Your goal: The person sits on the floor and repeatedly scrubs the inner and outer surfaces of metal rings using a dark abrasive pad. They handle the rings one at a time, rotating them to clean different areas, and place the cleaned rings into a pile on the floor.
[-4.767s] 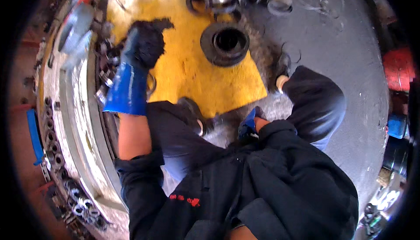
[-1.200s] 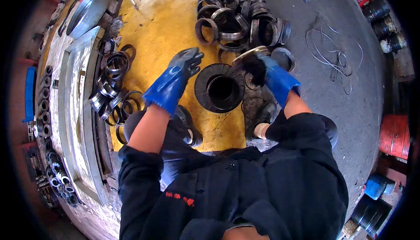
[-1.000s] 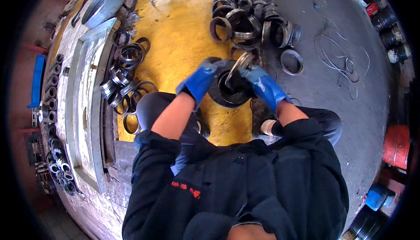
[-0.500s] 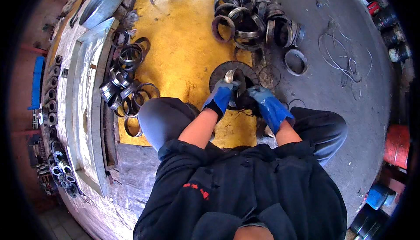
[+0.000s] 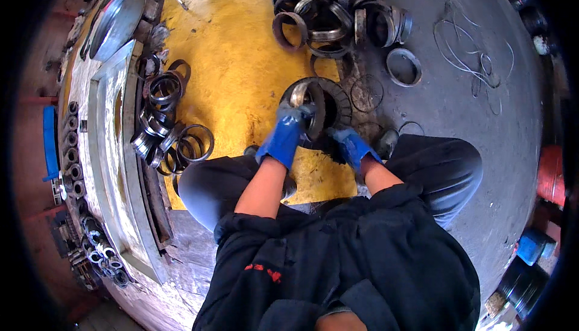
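Observation:
My left hand [image 5: 288,124], in a blue glove, is closed on a metal ring [image 5: 316,114] with a bright outer face, holding it tilted on edge. Behind and below the ring lies a dark round piece with a ribbed rim [image 5: 341,100] on the yellow floor plate [image 5: 232,59]. My right hand [image 5: 348,144], also gloved in blue, is curled low beside the ring's near side. Its fingers close around a dark, ragged bundle [image 5: 333,150], whose kind I cannot make out. Both hands are between my bent knees.
A heap of dark metal rings [image 5: 322,14] lies ahead, with a single ring [image 5: 403,67] to its right. Shinier rings [image 5: 163,114] are piled at left beside a long metal frame [image 5: 114,162]. Loose wire [image 5: 467,53] is on the grey floor at right.
The ring has turned so more of its opening shows. My hands have moved slightly farther apart, the right one lower. The whole view has shifted a little.

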{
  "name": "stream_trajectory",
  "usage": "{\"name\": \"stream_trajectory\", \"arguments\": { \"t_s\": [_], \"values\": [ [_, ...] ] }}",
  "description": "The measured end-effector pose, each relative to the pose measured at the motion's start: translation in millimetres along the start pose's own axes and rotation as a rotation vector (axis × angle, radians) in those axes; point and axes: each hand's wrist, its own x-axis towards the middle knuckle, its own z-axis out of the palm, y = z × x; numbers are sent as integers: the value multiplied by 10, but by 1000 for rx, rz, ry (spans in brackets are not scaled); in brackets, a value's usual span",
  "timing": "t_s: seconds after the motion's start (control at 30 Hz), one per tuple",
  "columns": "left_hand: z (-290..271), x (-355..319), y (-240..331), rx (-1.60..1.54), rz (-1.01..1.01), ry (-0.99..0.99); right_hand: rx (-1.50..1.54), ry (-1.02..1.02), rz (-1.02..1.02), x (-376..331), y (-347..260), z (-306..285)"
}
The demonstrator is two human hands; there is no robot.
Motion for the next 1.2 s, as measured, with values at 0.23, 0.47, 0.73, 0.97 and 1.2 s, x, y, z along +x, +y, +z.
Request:
{"name": "stream_trajectory", "arguments": {
  "t_s": [0.23,0.47,0.73,0.97,1.2],
  "values": [
    [-249,215,50,162,-20,23,356,184,-142,423,154,-519],
    [-410,353,-107,-98,46,-152,-734,171,-444,591,118,234],
    [-375,440,-121,193,-1,-154,-284,289,-339,1114,402,-58],
    [-534,444,-227,-372,-320,-2,-103,553,-475,1322,-334,-48],
    [-428,519,-228,-343,-231,68,-367,447,-519,1073,-675,593]
  ]
}}
